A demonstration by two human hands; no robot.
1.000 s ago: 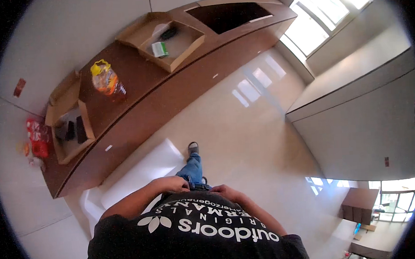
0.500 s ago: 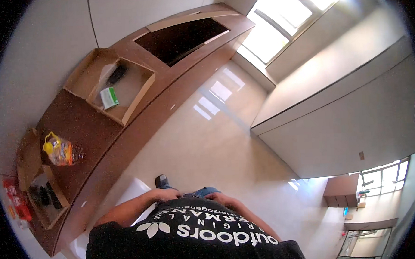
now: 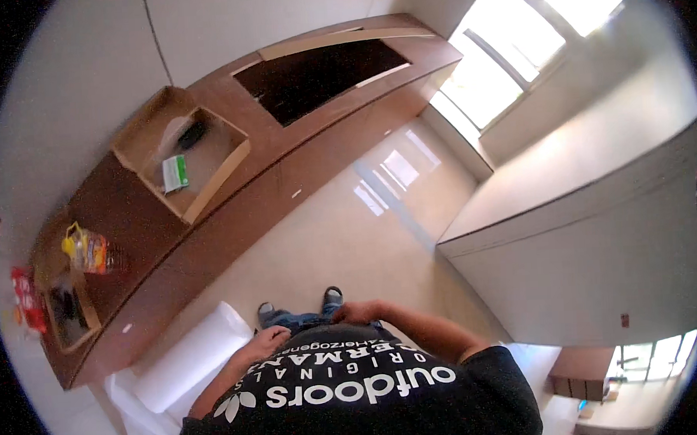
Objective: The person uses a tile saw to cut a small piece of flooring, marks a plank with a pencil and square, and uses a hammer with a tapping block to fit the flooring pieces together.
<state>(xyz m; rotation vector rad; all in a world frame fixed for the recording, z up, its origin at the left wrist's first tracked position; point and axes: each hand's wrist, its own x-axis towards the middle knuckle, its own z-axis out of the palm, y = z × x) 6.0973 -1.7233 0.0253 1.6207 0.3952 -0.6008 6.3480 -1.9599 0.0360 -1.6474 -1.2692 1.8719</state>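
Observation:
My left hand is at the left side of my waist, beside the black T-shirt. Its fingers look loosely curled, with nothing seen in them. At the front of the waist, above my blue jeans, is my right hand. Its fingers are bent together near the shirt hem; whatever they may pinch is too small to make out. Left of my left forearm stands a thick white roll of sheet material, its loose end trailing on the floor.
Along the left wall runs a brown counter with a dark rectangular opening. An open cardboard box holds a green-white packet and a black item. A yellow-capped plastic jug stands near a smaller box. A grey partition stands right.
The view has shifted, and more of the white roll and both my feet now show. My left hand has come away from the front of the waist toward the left.

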